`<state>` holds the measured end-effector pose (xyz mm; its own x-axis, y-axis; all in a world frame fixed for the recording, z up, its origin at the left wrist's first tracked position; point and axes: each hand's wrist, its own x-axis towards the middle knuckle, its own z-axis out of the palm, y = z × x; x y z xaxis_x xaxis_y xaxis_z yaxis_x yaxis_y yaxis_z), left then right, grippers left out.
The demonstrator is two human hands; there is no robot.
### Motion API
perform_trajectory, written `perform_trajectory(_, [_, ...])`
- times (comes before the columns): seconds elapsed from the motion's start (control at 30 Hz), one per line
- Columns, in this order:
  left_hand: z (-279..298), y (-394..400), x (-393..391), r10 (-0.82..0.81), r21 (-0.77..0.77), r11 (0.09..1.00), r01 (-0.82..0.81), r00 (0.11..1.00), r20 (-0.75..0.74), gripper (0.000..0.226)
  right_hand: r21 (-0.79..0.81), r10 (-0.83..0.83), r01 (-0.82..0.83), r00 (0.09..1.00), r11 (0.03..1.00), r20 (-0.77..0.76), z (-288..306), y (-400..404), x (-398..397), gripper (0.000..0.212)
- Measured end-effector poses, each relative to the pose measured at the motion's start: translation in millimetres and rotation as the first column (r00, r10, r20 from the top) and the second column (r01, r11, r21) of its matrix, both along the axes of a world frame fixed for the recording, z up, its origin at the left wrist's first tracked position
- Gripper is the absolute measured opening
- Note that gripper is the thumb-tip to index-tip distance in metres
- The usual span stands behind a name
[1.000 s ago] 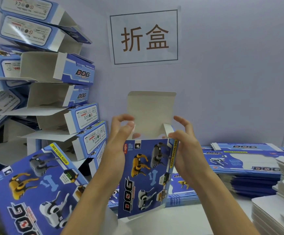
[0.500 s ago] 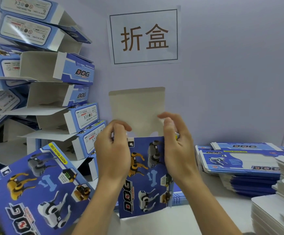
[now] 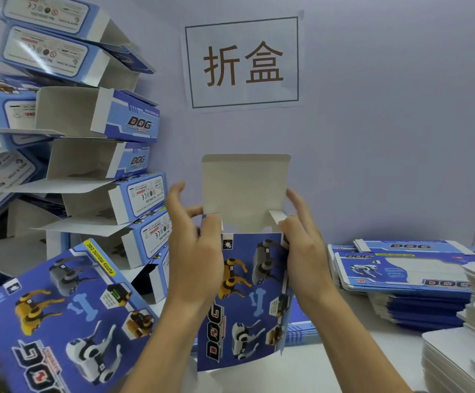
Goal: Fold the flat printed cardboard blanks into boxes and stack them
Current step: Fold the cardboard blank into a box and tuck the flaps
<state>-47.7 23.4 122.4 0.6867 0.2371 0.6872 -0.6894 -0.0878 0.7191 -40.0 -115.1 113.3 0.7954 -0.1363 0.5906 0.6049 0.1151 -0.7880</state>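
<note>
Left hand: the left hand (image 3: 195,248) holds the top left corner of the box (image 3: 247,302). Its thumb presses on a small side flap there, and the other fingers stick up loosely.
Right hand: the right hand (image 3: 301,251) holds the top right corner of the same box. Its thumb rests on the small white flap (image 3: 276,216) on that side, and its fingers reach round the right edge.
Box: it is blue with toy dog pictures and the word DOG. It stands up in the middle, between the two hands, above the near part of the tabletop (image 3: 329,361).
Big top flap: the plain top flap (image 3: 245,188) points straight up, open, behind the thumbs.
What is hidden: the hands cover the top corners of the box, so I cannot tell how far the small flaps are bent in.
Left side: a pile of folded boxes (image 3: 97,143) leans against the far wall, with their open ends facing the middle. One more box with dog pictures (image 3: 60,316) lies tilted at the near left.
Right side: a stack of flat printed blanks (image 3: 406,279) lies on the tabletop. Nearer, at the right edge, is a stack of white sheets (image 3: 463,355).
Under the box: more flat blue blanks (image 3: 301,330) peek out behind it.
Far wall: a white paper sign (image 3: 243,62) with two big brown signs hangs above the box.
</note>
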Motion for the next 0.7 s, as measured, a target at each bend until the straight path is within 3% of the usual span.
perform_trajectory(0.07, [1, 1, 1, -0.026, 0.009, 1.0, 0.026, 1.0, -0.013, 0.051, -0.013, 0.029, -0.029, 1.0, 0.999, -0.006, 1, 1, -2, 0.053])
perform_trajectory(0.2, [4, 1, 0, -0.026, 0.038, 0.999, 0.025, 0.999, 0.034, 0.031, -0.018, -0.002, 0.003, 0.999, 1.0, 0.043, 3, 1, -5, 0.021])
perform_trajectory(0.3, [-1, 2, 0, -0.033, -0.045, 0.998, 0.037, 0.997, 0.074, 0.036, 0.058, 0.059, -0.062, 0.997, 0.996, 0.044, 1, -1, -6, 0.03])
perform_trajectory(0.43, [-6, 2, -1, -0.217, -0.183, 0.956, 0.229, 0.973, 0.085, 0.061, 0.109, 0.183, -0.183, 0.983, 0.977, 0.01, 0, -3, -8, 0.055])
perform_trajectory(0.57, [-5, 1, -1, -0.094, 0.043, 0.995, 0.089, 0.987, 0.132, 0.031, 0.015, 0.135, -0.135, 0.99, 0.991, 0.028, 3, 0, -10, 0.041])
perform_trajectory(0.7, [-6, 5, 2, -0.146, 0.059, 0.988, 0.14, 0.983, 0.114, 0.021, 0.042, 0.216, -0.219, 0.974, 0.975, 0.067, 4, -1, -10, 0.027])
